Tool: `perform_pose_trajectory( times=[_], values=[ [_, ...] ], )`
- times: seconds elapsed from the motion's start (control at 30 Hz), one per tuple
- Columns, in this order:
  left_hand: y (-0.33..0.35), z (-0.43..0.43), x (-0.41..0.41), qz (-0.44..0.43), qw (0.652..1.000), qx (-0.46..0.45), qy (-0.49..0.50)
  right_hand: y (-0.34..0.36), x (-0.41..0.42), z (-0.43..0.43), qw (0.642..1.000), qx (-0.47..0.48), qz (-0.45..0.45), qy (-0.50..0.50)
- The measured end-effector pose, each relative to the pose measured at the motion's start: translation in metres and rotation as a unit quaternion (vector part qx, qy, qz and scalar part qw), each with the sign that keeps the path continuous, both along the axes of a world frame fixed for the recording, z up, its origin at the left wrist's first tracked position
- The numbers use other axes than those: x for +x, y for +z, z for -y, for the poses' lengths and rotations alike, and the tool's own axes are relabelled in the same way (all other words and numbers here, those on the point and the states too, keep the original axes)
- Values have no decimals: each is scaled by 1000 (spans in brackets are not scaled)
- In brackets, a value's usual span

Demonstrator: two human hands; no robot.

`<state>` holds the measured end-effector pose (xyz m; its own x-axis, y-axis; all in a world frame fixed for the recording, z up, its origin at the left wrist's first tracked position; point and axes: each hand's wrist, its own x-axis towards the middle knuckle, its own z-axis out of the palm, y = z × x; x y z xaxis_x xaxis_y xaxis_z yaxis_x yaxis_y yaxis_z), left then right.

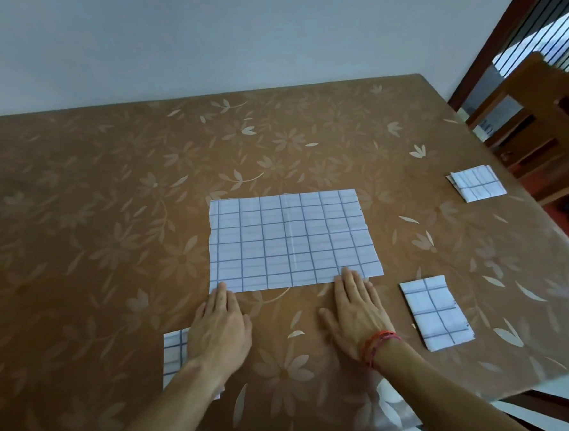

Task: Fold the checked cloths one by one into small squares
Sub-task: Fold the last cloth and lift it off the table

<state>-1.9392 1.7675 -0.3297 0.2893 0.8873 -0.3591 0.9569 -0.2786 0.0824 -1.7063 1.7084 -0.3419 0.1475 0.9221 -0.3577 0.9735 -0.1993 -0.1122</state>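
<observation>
Covering the whole table was a brown tablecloth (109, 209) printed with pale flowers and leaves, slightly glossy, and it ran back to a plain light wall (199, 37). One landmark sat near the middle of that surface: a large checked cloth (291, 240), white with a blue grid, spread flat as a wide rectangle with a faint crease down its centre.

Both hands lay at the near edge of this large cloth. The left hand (218, 329) was flat and spread, palm down, its fingertips touching the cloth's near left corner. The right hand (355, 307) was also flat and spread, fingertips resting on the near edge toward the right corner. Neither hand gripped anything. An orange-red wristband (379, 342) circled the right wrist.

Just beyond the large cloth's near right corner lay a small folded checked square (437, 312). Farther right and a little farther back, close to the table's edge, lay a second folded square (476, 183). Near and to the left of the large cloth, another checked cloth (175, 355) showed partly from under the left forearm.

Past the table's right edge stood a wooden chair (544, 122), with a dark-framed barred window (541, 23) behind it.
</observation>
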Motion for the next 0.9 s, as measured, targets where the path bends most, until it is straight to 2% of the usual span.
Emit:
perform_pose_trajectory(
  times=[0.17,0.43,0.63,0.9],
  values=[
    [4,-6,-3,2,1000,-14,24,4,17,0,997,-4,-12,-74],
    [3,-8,-4,20,999,-20,38,3,14,-5,994,12,-21,-106],
    [6,-11,1,39,998,51,15,10,26,-22,991,60,-3,-121],
    [2,-15,29,87,993,43,-69,28,59,-77,965,77,-102,-228]
  ],
)
